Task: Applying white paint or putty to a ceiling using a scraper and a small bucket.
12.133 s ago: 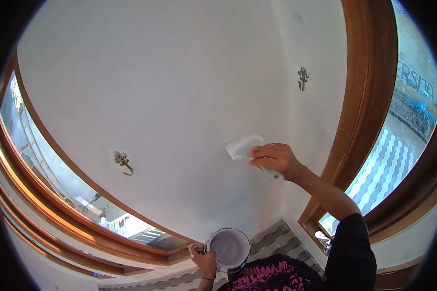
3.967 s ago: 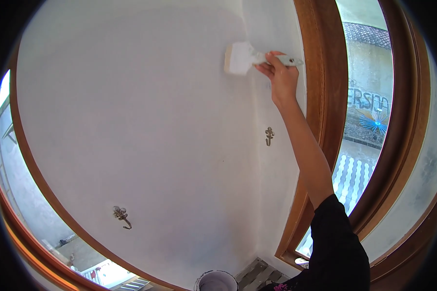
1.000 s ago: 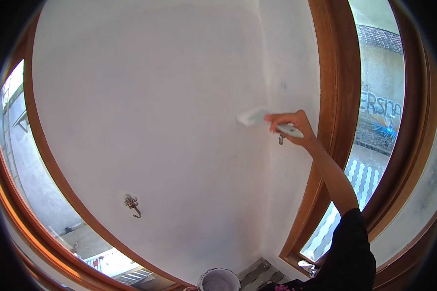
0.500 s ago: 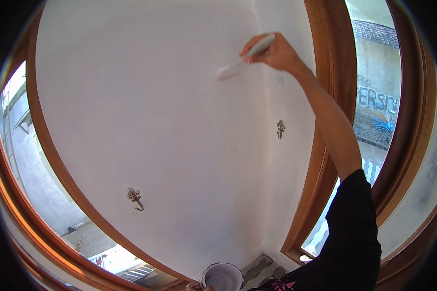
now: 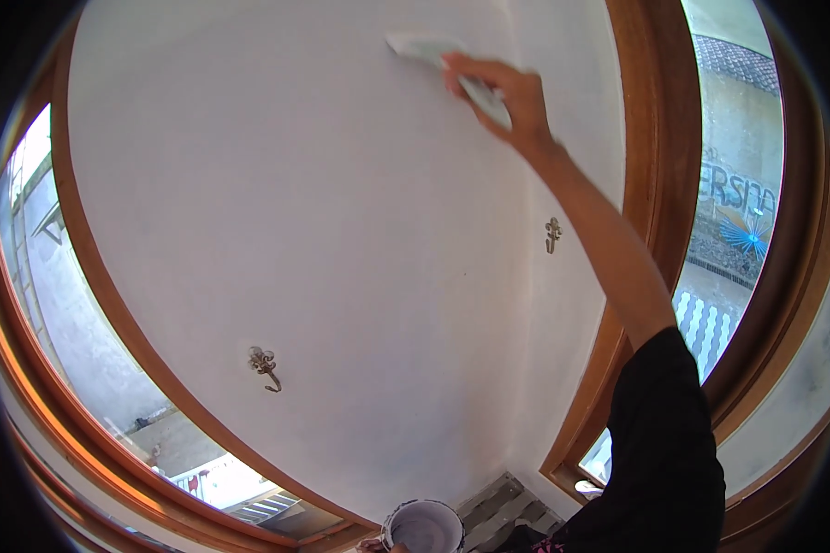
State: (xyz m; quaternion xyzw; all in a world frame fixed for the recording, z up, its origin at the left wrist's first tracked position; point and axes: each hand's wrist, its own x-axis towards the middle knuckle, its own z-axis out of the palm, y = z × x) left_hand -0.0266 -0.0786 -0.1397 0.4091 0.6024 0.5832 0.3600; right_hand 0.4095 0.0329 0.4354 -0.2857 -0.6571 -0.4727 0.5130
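Raised high against the white wall, my right hand is closed around the handle of a paintbrush. The pale bristle end points up and left at the wall's upper part, somewhat blurred. Low in the picture, my left hand holds a small round paint pot with a smeared rim. Only a few fingers show at the pot's side; greyish-white paint is visible inside it.
One ornate metal hook sticks out of the wall at lower left, another hook near the corner at right. Wooden window frames stand on both sides. Grey patterned tiles lie below the corner.
My right hand has swept the brush up and slightly left along the wall, and the brush now tilts the other way. The view has shifted a little; the pot stays low in my left hand.
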